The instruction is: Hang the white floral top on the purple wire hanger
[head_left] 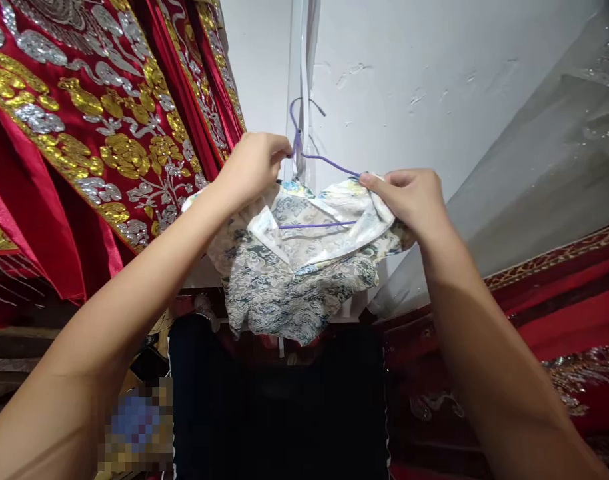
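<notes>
Two hands are working a patterned garment (pixel 294 267) on a purple wire hanger (pixel 324 163) against the wall: left hand (pixel 254 167) pinching near the hook, right hand (pixel 409 197) pinching cloth, seemingly the collar, at the hanger's shoulder. Steadying the hook while easing fabric evenly along the wire is probably working best.

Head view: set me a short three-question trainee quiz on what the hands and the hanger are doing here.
1. True or false: the purple hanger carries a plain black garment.
2. Which hand grips near the hanger's hook: A left hand, B right hand?
3. What hangs at the left of the frame?

Key: 1 false, it is a pale patterned garment. 2 A. 3 red fabric with gold and silver embroidery.
</notes>
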### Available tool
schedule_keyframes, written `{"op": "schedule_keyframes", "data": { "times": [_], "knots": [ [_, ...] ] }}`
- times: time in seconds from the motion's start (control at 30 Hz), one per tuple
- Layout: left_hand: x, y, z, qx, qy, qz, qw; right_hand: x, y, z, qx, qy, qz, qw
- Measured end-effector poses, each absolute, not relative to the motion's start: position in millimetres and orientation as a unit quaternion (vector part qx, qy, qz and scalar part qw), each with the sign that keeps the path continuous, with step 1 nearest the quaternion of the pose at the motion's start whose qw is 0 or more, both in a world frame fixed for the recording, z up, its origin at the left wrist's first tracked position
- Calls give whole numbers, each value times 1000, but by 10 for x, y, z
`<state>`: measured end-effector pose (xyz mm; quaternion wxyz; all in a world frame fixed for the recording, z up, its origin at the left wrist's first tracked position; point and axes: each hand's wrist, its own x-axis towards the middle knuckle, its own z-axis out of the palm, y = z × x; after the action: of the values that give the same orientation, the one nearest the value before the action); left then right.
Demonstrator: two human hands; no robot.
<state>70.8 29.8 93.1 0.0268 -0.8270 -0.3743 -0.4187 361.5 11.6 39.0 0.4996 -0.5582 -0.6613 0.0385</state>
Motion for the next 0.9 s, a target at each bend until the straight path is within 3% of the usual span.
{"op": "schedule_keyframes", "data": {
  "times": [0.2,0.3,0.4,0.5,0.57,0.67,0.8,0.9],
  "knots": [
    [743,166,557,-859,-368,-354,34,3760,-215,-127,-568,-657,53,494],
    [607,155,294,-849,-396,-345,63,3645,-270,-334,-555,-651,-30,517],
    [522,200,1,-799,-443,-398,88,3448,-252,-535,-530,-609,-137,574],
    [542,235,-395,-715,-491,-489,94,3188,-230,-873,-486,-566,-154,648],
    [604,249,-689,-655,-512,-551,76,2982,-220,-1169,-437,-593,-84,671],
    [752,270,-1050,-560,-522,-644,-6,2658,-155,-1578,-454,-632,110,618],
    [1023,234,-1260,-512,-473,-677,-236,2355,76,-1843,-542,-574,351,503],
    [1198,97,-1293,-504,-433,-656,-357,2295,254,-1890,-564,-553,435,433]
  ]
}}
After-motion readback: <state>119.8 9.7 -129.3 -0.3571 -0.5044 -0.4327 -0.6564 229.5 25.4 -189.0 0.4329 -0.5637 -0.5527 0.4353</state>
